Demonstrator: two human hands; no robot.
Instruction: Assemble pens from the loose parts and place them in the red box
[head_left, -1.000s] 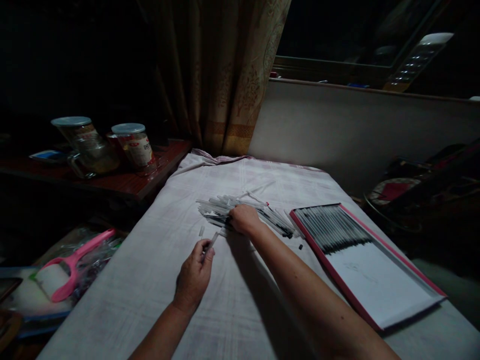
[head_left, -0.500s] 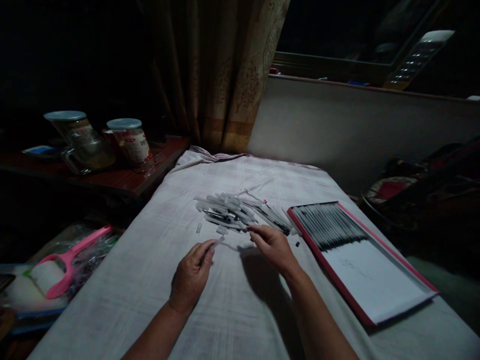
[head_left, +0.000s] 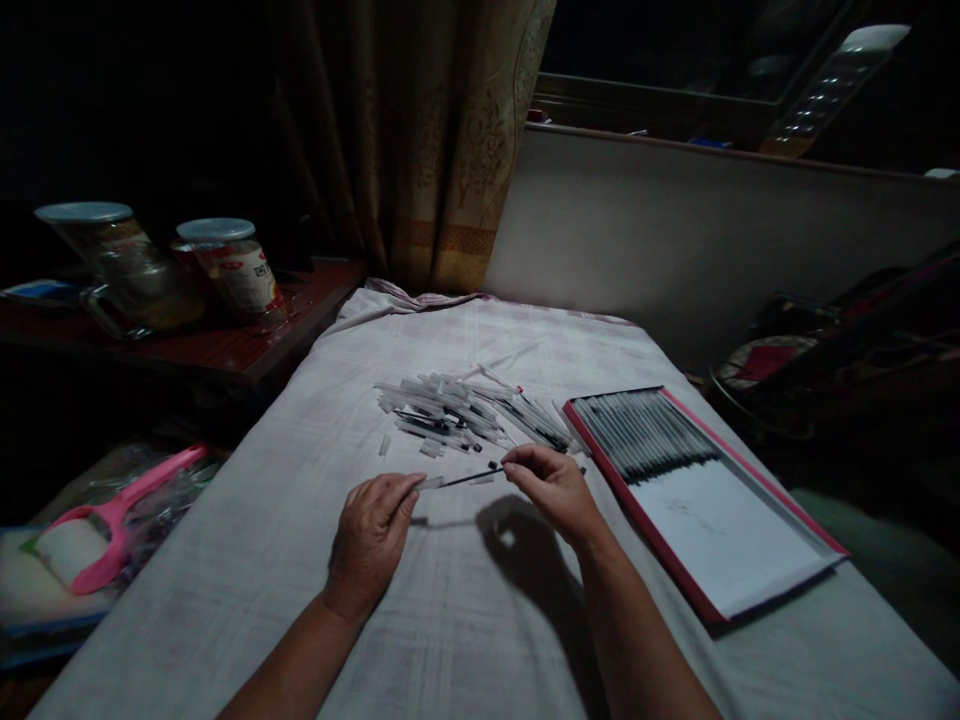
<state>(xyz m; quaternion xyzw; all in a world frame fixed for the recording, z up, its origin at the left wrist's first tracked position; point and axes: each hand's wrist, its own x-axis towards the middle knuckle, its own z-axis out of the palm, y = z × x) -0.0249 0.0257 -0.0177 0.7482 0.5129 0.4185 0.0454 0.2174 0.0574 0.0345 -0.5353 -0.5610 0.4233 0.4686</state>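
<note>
My left hand [head_left: 369,535] pinches a clear pen barrel [head_left: 432,483] between thumb and fingers. Between thumb and forefinger, my right hand [head_left: 553,497] grips the far end of a thin dark pen refill [head_left: 474,477]. The refill's other end meets the barrel's open end; how far inside it sits, I cannot tell. Just beyond both hands lies a loose pile of clear barrels and dark refills [head_left: 450,405], with small pen caps [head_left: 478,448] at its near edge. To the right, a red-edged box [head_left: 757,560] holds a row of pens [head_left: 645,430] in its far part.
A pale checked cloth [head_left: 435,640] covers the table. Lidded jars [head_left: 251,275] and a glass jug [head_left: 154,295] stand on a brown side table at left. Below them is a pink peeler-like tool [head_left: 120,520] among plastic bags. A curtain [head_left: 457,170] hangs behind.
My right hand has brought a refill from the pile to the barrel in my left hand. The refill now lines up with the barrel. The camera view has shifted slightly.
</note>
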